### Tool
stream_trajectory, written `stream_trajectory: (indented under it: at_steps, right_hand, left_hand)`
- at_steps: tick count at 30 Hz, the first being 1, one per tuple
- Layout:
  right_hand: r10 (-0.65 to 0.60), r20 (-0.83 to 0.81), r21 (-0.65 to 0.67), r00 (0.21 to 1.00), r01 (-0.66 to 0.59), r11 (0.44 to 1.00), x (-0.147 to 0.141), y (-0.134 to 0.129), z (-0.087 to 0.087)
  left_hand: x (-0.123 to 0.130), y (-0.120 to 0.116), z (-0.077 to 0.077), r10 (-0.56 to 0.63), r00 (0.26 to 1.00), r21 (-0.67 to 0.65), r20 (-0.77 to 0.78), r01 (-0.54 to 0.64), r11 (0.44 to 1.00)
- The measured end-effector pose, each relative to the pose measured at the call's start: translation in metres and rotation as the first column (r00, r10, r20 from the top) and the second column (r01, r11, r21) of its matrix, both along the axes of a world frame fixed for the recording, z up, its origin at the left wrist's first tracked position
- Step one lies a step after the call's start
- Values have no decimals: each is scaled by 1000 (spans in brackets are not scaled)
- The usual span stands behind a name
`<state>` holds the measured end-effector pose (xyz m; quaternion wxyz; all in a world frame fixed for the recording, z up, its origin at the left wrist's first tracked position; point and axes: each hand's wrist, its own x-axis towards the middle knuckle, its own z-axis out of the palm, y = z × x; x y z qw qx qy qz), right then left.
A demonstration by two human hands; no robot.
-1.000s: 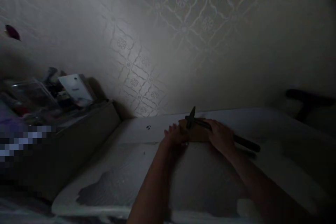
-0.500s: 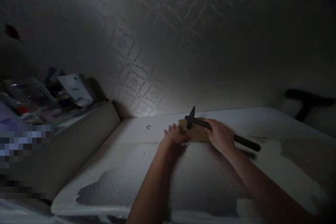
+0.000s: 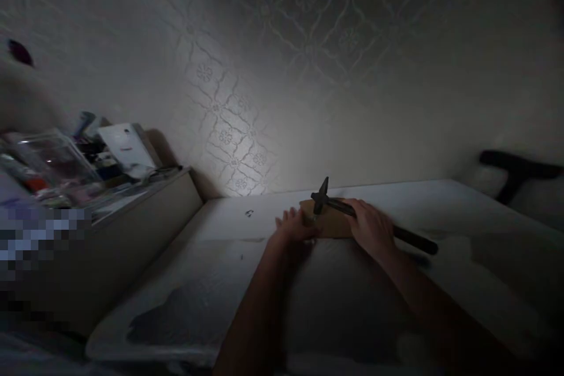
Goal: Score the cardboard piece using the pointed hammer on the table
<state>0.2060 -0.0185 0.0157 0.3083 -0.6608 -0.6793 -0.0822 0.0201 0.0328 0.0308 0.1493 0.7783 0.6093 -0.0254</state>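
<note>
My right hand is wrapped round the handle of a dark hammer. The hammer's head is over the left part of a flat brown piece lying on the white table. On the left edge of that piece rests my left hand, fingers spread, the thumb reaching across it. A small shiny thing shows just under the hammer head, too small to make out.
Small dark bits lie on the table left of my hands. At the left a cabinet bears a clear plastic case and a white box. A black T-shaped object stands at the right. Patterned wallpaper rises behind.
The light has shifted: the wall is brighter and the near part of the table darker. My hands and the hammer have hardly moved.
</note>
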Motion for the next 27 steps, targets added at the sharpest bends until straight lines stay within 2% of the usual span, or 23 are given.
stream_trajectory:
  at_steps: [7, 11, 18, 27]
  right_hand:
    - [-12, -16, -33, 1000, 12, 999, 2, 0, 1]
    - [-113, -6, -90, 994, 112, 990, 8, 2, 1]
    - [-262, 26, -231, 965, 261, 937, 23, 7, -2]
    - [-270, 124, -262, 955, 294, 919, 33, 12, -10]
  left_hand:
    - [0, 1, -2, 7, 1000, 12, 12, -7, 1000]
    - [0, 0, -1, 11, 1000, -7, 17, -11, 1000]
    - [1, -2, 1, 20, 999, -15, 35, -20, 1000]
    - [-1, 0, -4, 11, 998, 22, 55, -12, 1000]
